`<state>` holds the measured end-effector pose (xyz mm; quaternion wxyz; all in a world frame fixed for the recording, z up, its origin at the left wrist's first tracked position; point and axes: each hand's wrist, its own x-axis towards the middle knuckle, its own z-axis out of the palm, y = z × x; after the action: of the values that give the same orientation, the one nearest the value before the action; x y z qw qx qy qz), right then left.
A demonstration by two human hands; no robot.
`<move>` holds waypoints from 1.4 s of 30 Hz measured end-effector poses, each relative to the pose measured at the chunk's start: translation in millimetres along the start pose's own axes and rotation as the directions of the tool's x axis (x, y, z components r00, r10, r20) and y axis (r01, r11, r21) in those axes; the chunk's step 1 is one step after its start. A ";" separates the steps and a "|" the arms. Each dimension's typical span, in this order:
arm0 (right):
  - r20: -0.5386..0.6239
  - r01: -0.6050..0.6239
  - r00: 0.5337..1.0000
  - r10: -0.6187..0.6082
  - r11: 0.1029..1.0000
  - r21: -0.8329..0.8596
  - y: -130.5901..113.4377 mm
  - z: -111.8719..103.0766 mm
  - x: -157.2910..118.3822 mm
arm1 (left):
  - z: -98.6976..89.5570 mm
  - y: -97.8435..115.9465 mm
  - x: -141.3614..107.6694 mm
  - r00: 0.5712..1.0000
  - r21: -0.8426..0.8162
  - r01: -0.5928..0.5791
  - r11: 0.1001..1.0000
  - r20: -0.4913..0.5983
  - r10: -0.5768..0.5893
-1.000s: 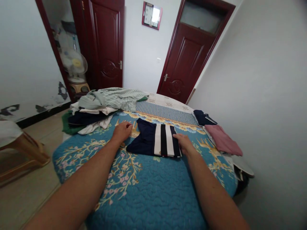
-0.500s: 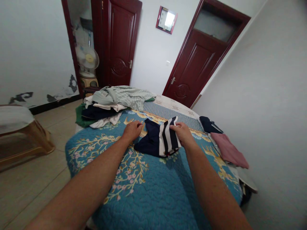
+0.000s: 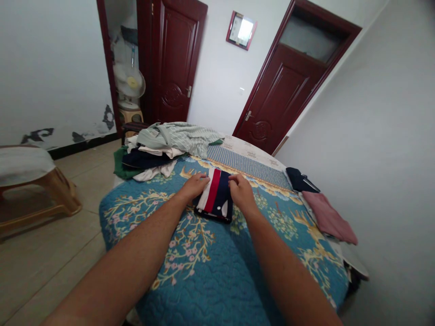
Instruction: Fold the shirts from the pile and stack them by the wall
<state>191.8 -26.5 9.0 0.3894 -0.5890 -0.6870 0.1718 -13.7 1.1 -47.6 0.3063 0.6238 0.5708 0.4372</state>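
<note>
A compact folded garment (image 3: 215, 194), navy with red and white bands and a small white button, lies on the blue floral quilt (image 3: 210, 280). My left hand (image 3: 196, 186) is at its left edge, fingers closed against the cloth. At the opposite edge, my right hand (image 3: 242, 192) has its fingers bent and pressed together on the navy fabric. Both thumbs point inward near the far corners of the bundle.
A loose heap of clothes (image 3: 180, 138) lies at the bed's far left. Along the right edge are a folded pink garment (image 3: 328, 215) and a dark one (image 3: 301, 179). A plastic stool (image 3: 64, 190) stands on the floor at left.
The garment has been folded over into a smaller bundle; its red band now shows instead of the black and white stripes. My right hand has moved left, and my left hand now touches the cloth.
</note>
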 end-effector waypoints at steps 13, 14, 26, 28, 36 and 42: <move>0.195 0.218 0.969 -0.148 0.888 -0.406 28.5 35.4 -64.6 | 6.2 -4.1 3.5 0.998 0.169 -0.046 0.984 -0.022 0.051; 0.200 0.219 0.968 -0.148 0.888 -0.404 26.9 34.5 -64.6 | 4.6 -3.2 2.6 0.997 0.210 -0.060 0.976 -0.031 0.068; 0.228 0.170 0.969 -0.094 0.925 -0.340 18.1 32.1 -61.3 | 31.2 1.2 31.2 0.836 0.403 -0.540 0.739 0.362 0.412; 0.216 0.158 0.973 -0.088 0.929 -0.334 18.6 33.9 -61.4 | 37.4 -9.1 41.2 0.856 0.457 -0.499 0.736 0.393 0.336; 0.226 0.160 0.970 -0.088 0.933 -0.323 14.7 32.2 -75.6 | 37.7 -13.9 48.8 0.878 0.561 -0.458 0.690 0.408 0.251; 0.281 0.205 0.953 -0.115 0.928 -0.312 12.7 21.2 -94.4 | 34.4 -12.2 53.4 0.851 0.558 -0.484 0.674 0.478 0.216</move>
<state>185.0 -107.7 -44.8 0.2028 -0.5612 -0.7969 0.0939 9.8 59.4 -62.7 0.0764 0.8612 0.4852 0.1308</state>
